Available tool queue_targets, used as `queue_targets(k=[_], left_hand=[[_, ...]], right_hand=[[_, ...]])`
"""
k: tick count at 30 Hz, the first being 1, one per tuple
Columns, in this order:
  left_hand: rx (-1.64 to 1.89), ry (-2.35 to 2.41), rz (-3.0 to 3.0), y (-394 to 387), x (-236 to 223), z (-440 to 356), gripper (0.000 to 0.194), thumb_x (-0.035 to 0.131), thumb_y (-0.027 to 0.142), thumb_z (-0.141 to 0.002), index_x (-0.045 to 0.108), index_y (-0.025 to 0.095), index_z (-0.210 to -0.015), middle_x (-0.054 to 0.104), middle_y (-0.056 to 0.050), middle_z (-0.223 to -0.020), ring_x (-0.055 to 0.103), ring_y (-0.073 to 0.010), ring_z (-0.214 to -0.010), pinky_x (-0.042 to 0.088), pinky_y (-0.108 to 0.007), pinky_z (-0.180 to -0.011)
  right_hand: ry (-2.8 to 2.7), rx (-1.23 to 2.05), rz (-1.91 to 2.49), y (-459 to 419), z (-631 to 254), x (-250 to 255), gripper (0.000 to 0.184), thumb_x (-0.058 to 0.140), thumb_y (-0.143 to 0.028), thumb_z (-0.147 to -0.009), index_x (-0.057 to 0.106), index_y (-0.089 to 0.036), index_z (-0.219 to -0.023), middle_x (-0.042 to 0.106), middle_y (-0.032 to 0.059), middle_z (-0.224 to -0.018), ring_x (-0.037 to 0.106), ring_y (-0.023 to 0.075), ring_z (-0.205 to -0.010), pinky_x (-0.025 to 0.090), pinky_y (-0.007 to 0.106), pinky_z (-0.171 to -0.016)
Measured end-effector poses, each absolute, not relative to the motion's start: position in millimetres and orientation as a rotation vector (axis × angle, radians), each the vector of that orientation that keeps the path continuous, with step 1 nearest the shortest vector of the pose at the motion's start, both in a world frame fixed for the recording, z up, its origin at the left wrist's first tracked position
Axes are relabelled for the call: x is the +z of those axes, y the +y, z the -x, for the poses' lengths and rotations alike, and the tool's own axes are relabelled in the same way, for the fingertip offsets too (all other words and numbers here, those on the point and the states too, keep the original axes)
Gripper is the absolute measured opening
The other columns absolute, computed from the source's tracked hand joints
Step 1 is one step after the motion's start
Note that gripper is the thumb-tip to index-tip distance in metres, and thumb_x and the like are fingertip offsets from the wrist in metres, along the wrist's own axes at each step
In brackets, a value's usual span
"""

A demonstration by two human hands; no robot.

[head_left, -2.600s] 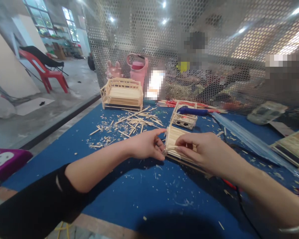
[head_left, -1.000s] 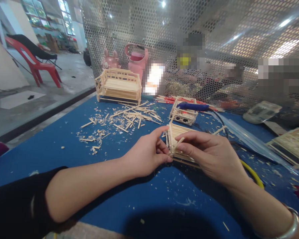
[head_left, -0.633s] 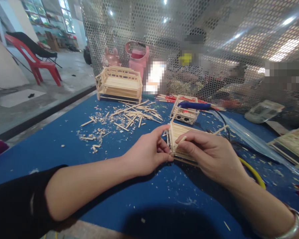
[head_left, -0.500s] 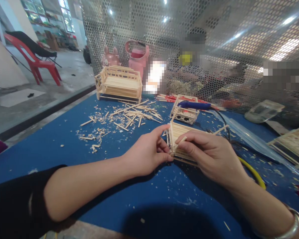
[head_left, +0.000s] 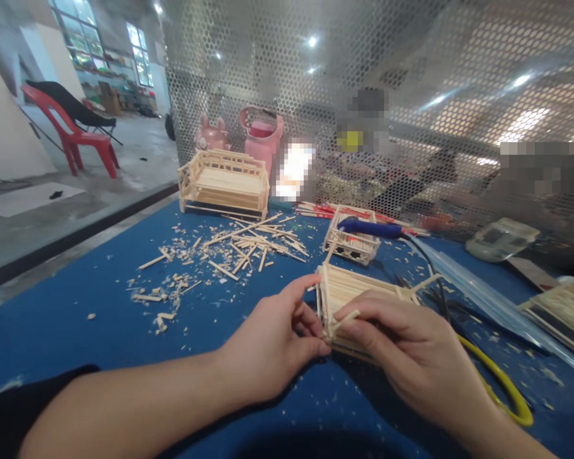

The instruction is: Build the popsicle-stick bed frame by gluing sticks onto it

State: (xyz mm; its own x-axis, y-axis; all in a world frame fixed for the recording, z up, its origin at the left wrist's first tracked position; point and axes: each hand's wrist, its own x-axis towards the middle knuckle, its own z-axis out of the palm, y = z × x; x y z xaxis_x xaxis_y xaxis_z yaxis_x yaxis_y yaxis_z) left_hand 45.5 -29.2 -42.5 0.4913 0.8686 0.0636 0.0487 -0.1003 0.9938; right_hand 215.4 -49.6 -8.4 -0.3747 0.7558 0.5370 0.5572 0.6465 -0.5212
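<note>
No text, label or number is readable

Moderate light; windows (head_left: 79, 29) bright at 10 o'clock. Glare on mesh panel (head_left: 387, 70), 12 to 2 o'clock. Shadow under right hand (head_left: 406, 344), 5 o'clock; darker one at 6. Background soft, edges stretched; pixelated patches 12 to 3.

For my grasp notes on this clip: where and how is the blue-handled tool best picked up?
Probably around the blue handle, from above on the person's right: it lies nearly level across the small stick rack, its cord end jutting past the edge. The right hand currently pinches a short stick.
</note>
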Motion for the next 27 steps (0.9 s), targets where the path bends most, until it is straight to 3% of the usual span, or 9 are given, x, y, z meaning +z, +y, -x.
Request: queue_targets(k=[11, 16, 27], left_hand=[[0.785, 0.93, -1.546, -31.6, -41.5, -45.7, 0.068, 0.062, 0.008, -0.071, 0.042, 0.029, -0.134, 0.063, 0.006, -0.079, 0.052, -0.0083, -0.065, 0.041, -0.019, -0.061], [0.813, 0.897, -1.552, -32.6, -42.9, -45.9, 0.062, 0.061, 0.015, -0.077, 0.041, 0.026, -0.135, 0.065, 0.004, -0.078, 0.051, -0.0083, -0.061, 0.042, -0.019, -0.06], [0.819, 0.94, -1.537, -31.9, -49.2, -46.3, 0.068, 0.065, 0.015, -0.072, 0.042, 0.029, -0.135, 0.066, 0.005, -0.074, 0.052, -0.0097, -0.061, 0.043, -0.02, -0.06]], right_hand=[[-2.161, 0.38, 1.047, -49.5, -226.6, -12.7, 0.011, 0.059, -0.016, -0.085, 0.065, -0.025, -0.081, 0.069, -0.0016, -0.072, 0.065, 0.0107, -0.063, 0.052, 0.017, -0.057], [-2.129, 0.413, 0.994, -49.0, -227.4, -14.8, 0.014, 0.06, -0.013, -0.084, 0.062, -0.026, -0.083, 0.068, -0.0036, -0.073, 0.065, 0.0094, -0.064, 0.052, 0.015, -0.059], [-2.135, 0.39, 1.055, -49.9, -226.7, -15.3, 0.011, 0.06, -0.017, -0.084, 0.065, -0.027, -0.082, 0.069, -0.0019, -0.072, 0.066, 0.0115, -0.063, 0.053, 0.018, -0.057]])
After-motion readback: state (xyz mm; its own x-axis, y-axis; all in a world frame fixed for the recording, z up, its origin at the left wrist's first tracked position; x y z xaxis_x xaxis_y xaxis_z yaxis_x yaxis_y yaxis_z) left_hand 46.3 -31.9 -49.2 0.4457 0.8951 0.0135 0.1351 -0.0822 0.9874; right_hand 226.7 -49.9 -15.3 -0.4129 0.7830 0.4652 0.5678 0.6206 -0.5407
